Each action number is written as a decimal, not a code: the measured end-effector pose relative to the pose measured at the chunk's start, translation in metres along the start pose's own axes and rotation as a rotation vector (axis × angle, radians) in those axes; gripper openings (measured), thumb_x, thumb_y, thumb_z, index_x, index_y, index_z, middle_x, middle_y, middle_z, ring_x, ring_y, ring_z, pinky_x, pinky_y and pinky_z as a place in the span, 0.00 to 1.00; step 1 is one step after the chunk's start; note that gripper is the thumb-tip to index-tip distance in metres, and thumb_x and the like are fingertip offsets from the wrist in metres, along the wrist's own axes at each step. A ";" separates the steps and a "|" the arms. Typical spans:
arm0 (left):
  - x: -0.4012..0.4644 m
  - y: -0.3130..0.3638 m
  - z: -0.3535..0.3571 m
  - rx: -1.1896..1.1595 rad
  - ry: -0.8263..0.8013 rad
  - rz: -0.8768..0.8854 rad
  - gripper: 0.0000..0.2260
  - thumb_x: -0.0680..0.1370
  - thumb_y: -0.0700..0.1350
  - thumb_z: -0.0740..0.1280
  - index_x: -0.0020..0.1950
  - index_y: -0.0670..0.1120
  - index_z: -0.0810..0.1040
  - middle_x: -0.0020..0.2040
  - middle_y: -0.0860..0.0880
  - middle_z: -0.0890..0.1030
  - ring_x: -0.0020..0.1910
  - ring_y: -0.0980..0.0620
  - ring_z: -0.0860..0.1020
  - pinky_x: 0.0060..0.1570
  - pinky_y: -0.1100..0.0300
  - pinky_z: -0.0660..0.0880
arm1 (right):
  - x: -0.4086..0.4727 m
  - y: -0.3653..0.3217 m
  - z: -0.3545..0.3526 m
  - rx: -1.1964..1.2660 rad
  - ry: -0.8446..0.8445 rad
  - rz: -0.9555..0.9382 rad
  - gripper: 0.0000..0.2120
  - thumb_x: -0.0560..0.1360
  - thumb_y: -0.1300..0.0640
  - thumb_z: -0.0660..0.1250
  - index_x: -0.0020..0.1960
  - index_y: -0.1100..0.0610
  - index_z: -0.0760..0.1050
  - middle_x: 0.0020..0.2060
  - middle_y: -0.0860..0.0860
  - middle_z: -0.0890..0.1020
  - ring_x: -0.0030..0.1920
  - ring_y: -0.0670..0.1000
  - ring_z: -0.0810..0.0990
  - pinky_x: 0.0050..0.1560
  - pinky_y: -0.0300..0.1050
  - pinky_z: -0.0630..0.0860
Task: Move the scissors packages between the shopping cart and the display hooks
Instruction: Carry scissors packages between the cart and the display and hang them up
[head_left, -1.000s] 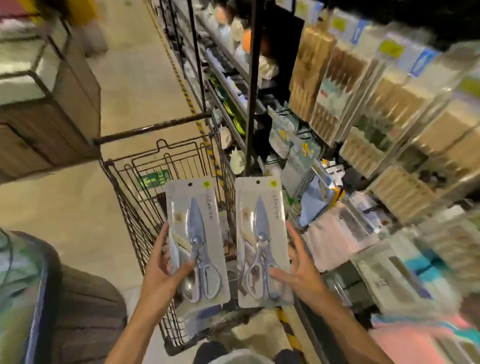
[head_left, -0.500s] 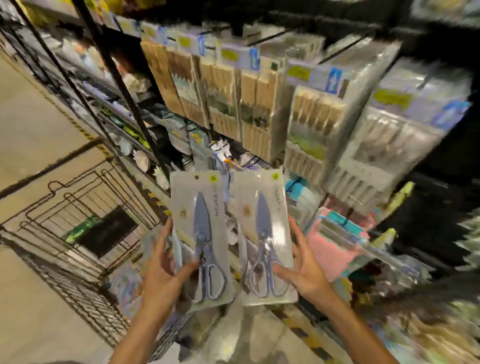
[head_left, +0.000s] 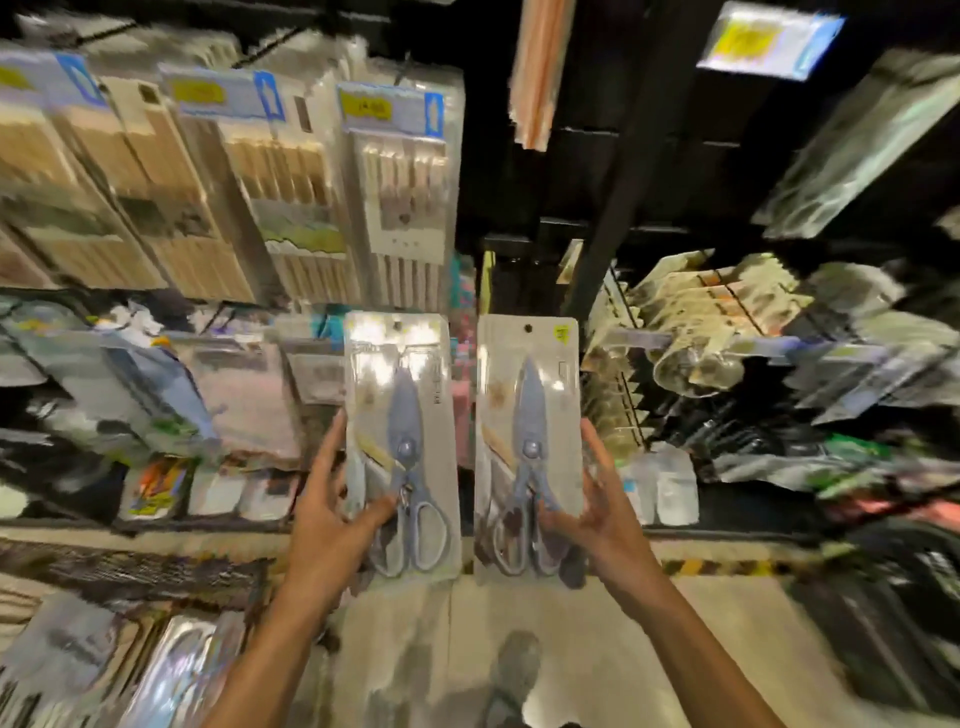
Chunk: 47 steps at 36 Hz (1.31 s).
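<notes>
Two flat, rectangular scissors packages stand upright side by side in front of the display rack, a narrow gap between them. Each is a glossy clear blister over a pale card with a small hang hole at the top; inside lies a pair of grey-blue scissors, blades pointing up, oval loops at the bottom. The left package (head_left: 402, 447) is gripped by the left hand (head_left: 332, 525), thumb across the front near the pivot, fingers stretched up the outer edge. The right package (head_left: 527, 441) has a yellow sticker in its top corner; the right hand (head_left: 605, 519) holds it the same way, thumb on the front, fingers along the right edge. Behind hang long packs of wooden chopsticks (head_left: 291, 208), blurred. Both forearms reach up from below
</notes>
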<state>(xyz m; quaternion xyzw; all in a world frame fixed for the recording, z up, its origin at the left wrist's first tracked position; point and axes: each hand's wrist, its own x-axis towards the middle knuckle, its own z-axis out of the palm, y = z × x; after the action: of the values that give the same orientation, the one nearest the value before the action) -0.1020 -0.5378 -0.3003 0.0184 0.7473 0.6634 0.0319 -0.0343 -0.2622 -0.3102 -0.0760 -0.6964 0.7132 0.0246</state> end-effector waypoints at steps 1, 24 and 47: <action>-0.003 0.001 0.010 -0.011 -0.030 -0.001 0.41 0.74 0.37 0.76 0.75 0.70 0.63 0.74 0.57 0.73 0.70 0.54 0.75 0.66 0.46 0.76 | -0.013 -0.001 -0.008 -0.010 0.034 -0.013 0.47 0.74 0.73 0.71 0.80 0.43 0.53 0.74 0.38 0.70 0.73 0.44 0.71 0.61 0.39 0.77; -0.078 0.093 0.268 -0.021 -0.322 0.241 0.41 0.71 0.43 0.75 0.80 0.60 0.60 0.66 0.72 0.75 0.66 0.66 0.75 0.57 0.69 0.77 | -0.141 -0.027 -0.256 0.017 0.295 -0.185 0.46 0.74 0.67 0.73 0.76 0.30 0.57 0.78 0.42 0.64 0.76 0.51 0.68 0.70 0.65 0.71; -0.034 0.205 0.418 0.048 -0.174 0.551 0.40 0.74 0.45 0.75 0.80 0.66 0.58 0.77 0.57 0.68 0.75 0.53 0.70 0.71 0.40 0.71 | -0.073 -0.113 -0.428 0.023 0.193 -0.369 0.47 0.75 0.69 0.72 0.79 0.36 0.53 0.73 0.30 0.67 0.72 0.42 0.71 0.63 0.49 0.78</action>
<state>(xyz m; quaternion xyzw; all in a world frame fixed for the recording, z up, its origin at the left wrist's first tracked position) -0.0410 -0.1013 -0.1448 0.2785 0.7242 0.6249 -0.0858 0.0910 0.1547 -0.1997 -0.0149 -0.6846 0.6941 0.2221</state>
